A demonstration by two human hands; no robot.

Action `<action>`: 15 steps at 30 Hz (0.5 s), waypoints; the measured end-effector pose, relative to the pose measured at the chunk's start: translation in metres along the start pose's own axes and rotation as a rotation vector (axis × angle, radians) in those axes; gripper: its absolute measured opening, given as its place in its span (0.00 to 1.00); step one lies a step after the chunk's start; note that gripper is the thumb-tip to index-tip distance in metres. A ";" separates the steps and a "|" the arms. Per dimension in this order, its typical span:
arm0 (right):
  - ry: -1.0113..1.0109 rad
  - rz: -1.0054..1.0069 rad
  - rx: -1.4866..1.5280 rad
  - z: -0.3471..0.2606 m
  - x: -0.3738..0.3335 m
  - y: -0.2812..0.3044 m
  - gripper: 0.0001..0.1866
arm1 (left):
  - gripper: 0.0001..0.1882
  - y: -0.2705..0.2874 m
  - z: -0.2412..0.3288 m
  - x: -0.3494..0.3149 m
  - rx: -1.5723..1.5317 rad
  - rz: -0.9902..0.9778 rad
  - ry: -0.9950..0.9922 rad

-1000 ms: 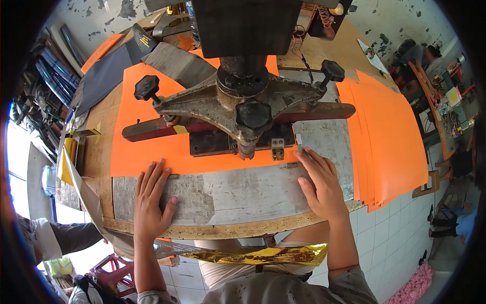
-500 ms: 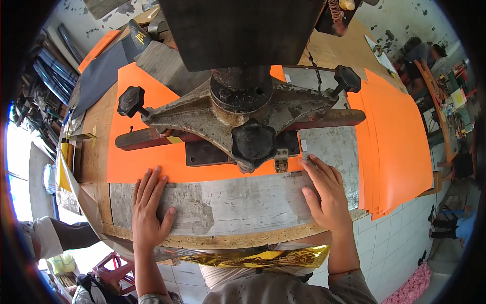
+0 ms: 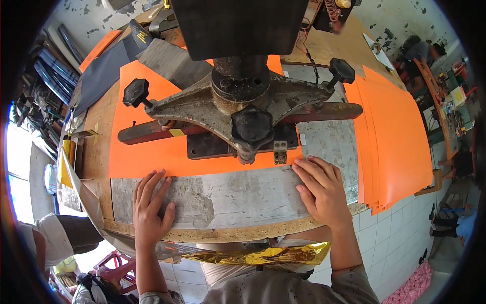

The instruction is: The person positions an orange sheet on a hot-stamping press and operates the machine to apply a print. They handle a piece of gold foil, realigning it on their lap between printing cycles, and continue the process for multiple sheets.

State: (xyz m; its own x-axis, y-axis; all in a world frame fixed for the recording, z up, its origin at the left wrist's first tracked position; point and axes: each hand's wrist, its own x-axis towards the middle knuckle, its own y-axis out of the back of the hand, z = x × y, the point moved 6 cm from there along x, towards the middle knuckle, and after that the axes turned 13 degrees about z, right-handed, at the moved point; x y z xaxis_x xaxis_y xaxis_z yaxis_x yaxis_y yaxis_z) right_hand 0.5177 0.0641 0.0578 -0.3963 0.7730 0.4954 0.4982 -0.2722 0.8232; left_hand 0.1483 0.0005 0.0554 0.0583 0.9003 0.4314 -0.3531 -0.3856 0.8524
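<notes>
A large orange sheet (image 3: 202, 168) lies on a worn grey metal plate (image 3: 243, 200) beneath a heavy press. My left hand (image 3: 152, 205) rests flat with fingers apart, its fingertips on the sheet's near edge at the left. At the near right corner of the sheet, my right hand (image 3: 321, 191) lies with fingers stretched out, fingertips touching the edge. Neither hand grips anything. The press head (image 3: 238, 91) has grey metal arms and black star knobs (image 3: 251, 126). Under it, a dark block (image 3: 210, 146) and a small metal hinge (image 3: 280, 152) cover part of the sheet.
A stack of orange sheets (image 3: 395, 147) overhangs the table's right side. Gold foil (image 3: 273, 256) hangs along the front edge, near my lap. At the left lie a dark sheet (image 3: 104, 76) and a yellow roll (image 3: 68, 162). Another person (image 3: 420, 53) is at the far right.
The press head sits higher in the picture and looks slightly smaller, as if lowered toward the table. My right fingertips have shifted slightly left; the left hand has hardly moved.
</notes>
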 end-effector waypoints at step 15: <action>0.068 0.056 -0.043 -0.006 -0.003 0.006 0.22 | 0.27 0.006 0.012 0.004 -0.015 0.059 -0.031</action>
State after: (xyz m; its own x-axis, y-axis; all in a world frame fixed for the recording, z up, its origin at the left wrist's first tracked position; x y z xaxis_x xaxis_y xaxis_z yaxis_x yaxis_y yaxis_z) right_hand 0.5171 0.0565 0.0627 -0.4206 0.7157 0.5575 0.4884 -0.3392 0.8040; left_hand 0.1579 -0.0011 0.0656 0.0661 0.8694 0.4898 -0.3705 -0.4344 0.8210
